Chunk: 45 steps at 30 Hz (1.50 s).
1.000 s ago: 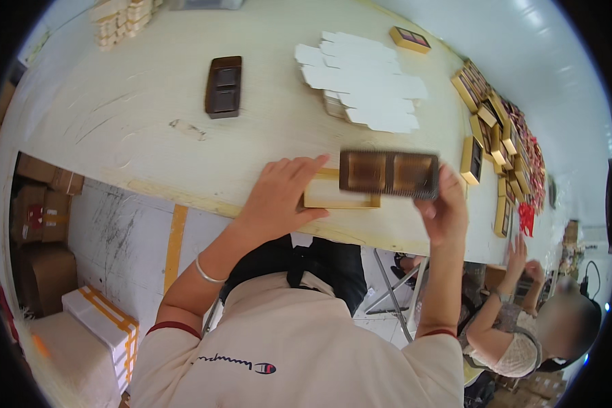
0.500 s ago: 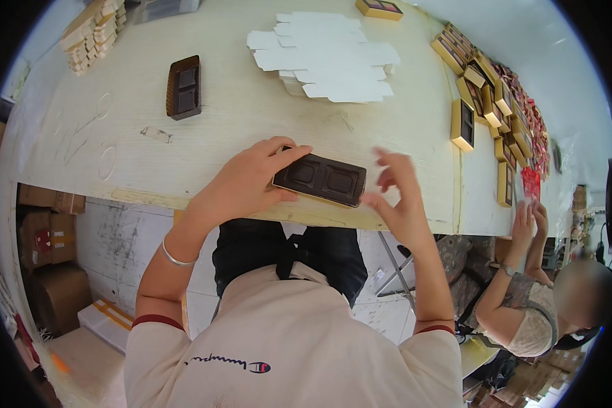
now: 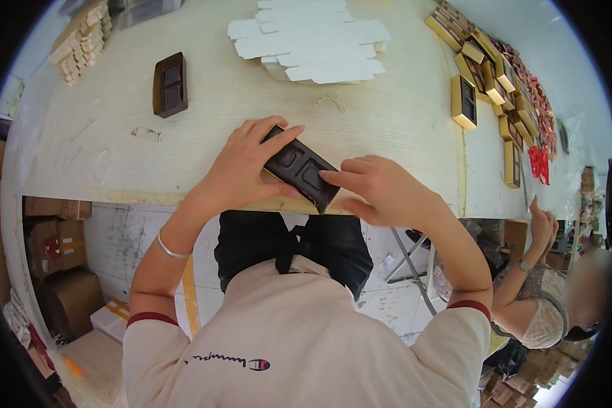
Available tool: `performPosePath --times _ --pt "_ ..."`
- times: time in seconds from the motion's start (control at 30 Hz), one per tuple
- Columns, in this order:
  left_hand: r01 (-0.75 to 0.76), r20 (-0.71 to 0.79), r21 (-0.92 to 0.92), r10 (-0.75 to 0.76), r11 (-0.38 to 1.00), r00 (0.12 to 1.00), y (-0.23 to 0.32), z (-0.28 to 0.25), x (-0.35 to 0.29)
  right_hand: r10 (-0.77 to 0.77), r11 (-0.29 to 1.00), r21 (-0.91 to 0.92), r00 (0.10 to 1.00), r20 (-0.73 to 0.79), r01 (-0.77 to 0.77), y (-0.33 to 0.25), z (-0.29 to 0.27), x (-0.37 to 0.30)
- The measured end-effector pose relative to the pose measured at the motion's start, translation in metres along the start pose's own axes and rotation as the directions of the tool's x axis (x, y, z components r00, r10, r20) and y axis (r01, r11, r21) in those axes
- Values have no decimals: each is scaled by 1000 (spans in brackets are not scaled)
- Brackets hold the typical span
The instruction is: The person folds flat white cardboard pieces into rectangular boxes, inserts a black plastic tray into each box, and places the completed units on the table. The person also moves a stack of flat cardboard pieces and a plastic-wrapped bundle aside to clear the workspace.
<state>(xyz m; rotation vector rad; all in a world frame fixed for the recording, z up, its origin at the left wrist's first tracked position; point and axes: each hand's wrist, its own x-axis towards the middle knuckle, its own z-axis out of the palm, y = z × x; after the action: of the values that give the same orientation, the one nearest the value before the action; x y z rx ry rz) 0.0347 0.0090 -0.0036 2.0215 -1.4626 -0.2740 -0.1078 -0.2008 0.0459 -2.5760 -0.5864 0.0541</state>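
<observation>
Just above the table's near edge, my left hand (image 3: 241, 166) is closed around one end of a narrow box fitted with a dark brown plastic tray (image 3: 294, 160). The tray has two squarish hollows, and a thin gold rim shows at its upper left side. It slants down toward the right. My right hand (image 3: 386, 190) is bent over the other end: its index fingertip presses on the right-hand hollow, its thumb is close to the near corner, and the remaining fingers are curled. A second brown tray (image 3: 170, 85) lies apart on the table, farther left.
A stack of flat white card blanks (image 3: 313, 44) lies at the far middle. Gold boxes (image 3: 464, 102) with dark trays are heaped at the right, beside a red item (image 3: 539, 164). Wooden-looking pieces (image 3: 81, 44) stand far left. Another person's hands (image 3: 541, 231) are at the right.
The box and tray have turned, their right end swinging down and toward me. My right hand has come in from the right and now touches the tray. The head view has shifted slightly.
</observation>
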Motion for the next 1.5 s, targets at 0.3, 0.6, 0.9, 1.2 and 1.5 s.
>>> performPosePath --times 0.3,0.6,0.9,1.2,1.5 --pt "37 7 34 -37 999 999 1 -2 -1 189 982 64 938 -292 -178 5 38 -10" --pt "-164 -146 449 254 878 956 7 6 -7 90 903 -351 908 -409 -248 -11 43 -13" --pt "-48 -37 195 56 980 998 20 12 -14 160 987 63 881 -446 -147 10 59 -12" --pt "-131 -286 232 196 964 938 12 -15 18 521 613 -28 432 -736 -789 92 -9 -155" --pt "-39 -183 527 158 849 970 -6 -18 115 333 798 -159 645 -688 -582 69 5 -79"
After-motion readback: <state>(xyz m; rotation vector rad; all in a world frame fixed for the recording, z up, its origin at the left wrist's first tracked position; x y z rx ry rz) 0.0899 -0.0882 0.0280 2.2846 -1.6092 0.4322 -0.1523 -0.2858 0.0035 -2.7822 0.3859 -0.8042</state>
